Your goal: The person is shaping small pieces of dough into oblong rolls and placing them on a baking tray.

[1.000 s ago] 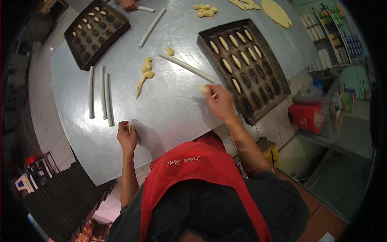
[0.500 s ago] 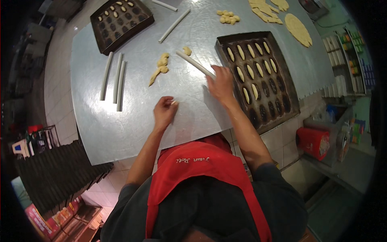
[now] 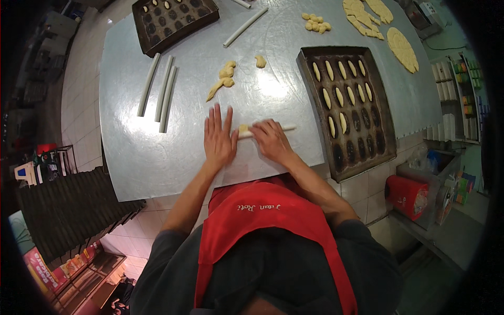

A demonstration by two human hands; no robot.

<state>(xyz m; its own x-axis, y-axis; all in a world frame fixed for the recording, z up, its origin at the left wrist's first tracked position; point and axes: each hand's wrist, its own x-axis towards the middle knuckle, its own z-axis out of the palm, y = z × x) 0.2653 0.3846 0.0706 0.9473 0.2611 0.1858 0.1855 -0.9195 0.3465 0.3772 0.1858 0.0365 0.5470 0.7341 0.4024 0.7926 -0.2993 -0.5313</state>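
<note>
My left hand [image 3: 220, 137] lies palm down with fingers stretched, its thumb at the left end of a white rod [image 3: 287, 127] on the metal table [image 3: 142, 147]. My right hand [image 3: 271, 139], slightly blurred, has its fingers curled over that rod. A small yellow dough piece [image 3: 243, 127] shows on or against the rod between my hands. Farther up are a knobbly dough strip [image 3: 227, 72] and a single lump [image 3: 260, 61]. To the right, a dark moulded pan [image 3: 357, 157] holds several pale elongated dough pieces [image 3: 341, 95] in its upper hollows.
Several white rods [image 3: 148, 84] lie at left, another [image 3: 245, 26] at the back. A second pan [image 3: 176, 29] is at back left. Dough balls [image 3: 316, 23] and flattened sheets [image 3: 401, 48] lie at back right. A red bag [image 3: 404, 194] stands below the table's right side.
The rod that lay beside the upper lump is now lower, under my right hand. My left hand has moved up and right and spread its fingers. The view has shifted.
</note>
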